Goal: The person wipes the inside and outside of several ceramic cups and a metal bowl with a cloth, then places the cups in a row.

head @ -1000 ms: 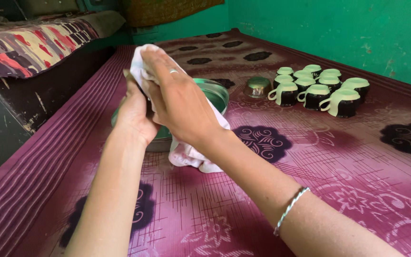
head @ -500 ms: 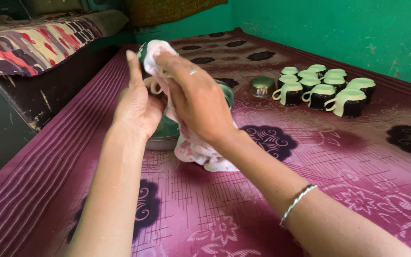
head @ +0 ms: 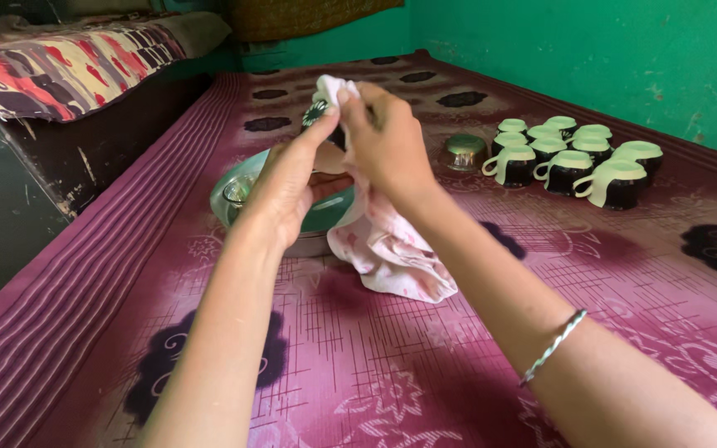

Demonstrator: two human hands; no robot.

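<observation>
My left hand (head: 292, 187) holds a dark cup (head: 325, 124) with a pale inside, raised above a round steel basin (head: 238, 187). My right hand (head: 387, 141) grips a white and pink cloth (head: 387, 245) and presses it onto the cup's top. The cloth hangs down from my right hand to the mat. Most of the cup is hidden by my fingers and the cloth. A small glass shows inside the basin at its left side.
Several dark cups (head: 570, 162) with pale green insides stand upside down in a group at the right, near the green wall. A small steel bowl (head: 465, 151) sits upside down beside them. A patterned maroon mat (head: 475, 348) covers the surface. A cushioned bench (head: 60, 66) stands at the left.
Both hands have turned the cup and the cloth over it. My right hand moved from the cup's side to its top, and more of the basin shows on the left.
</observation>
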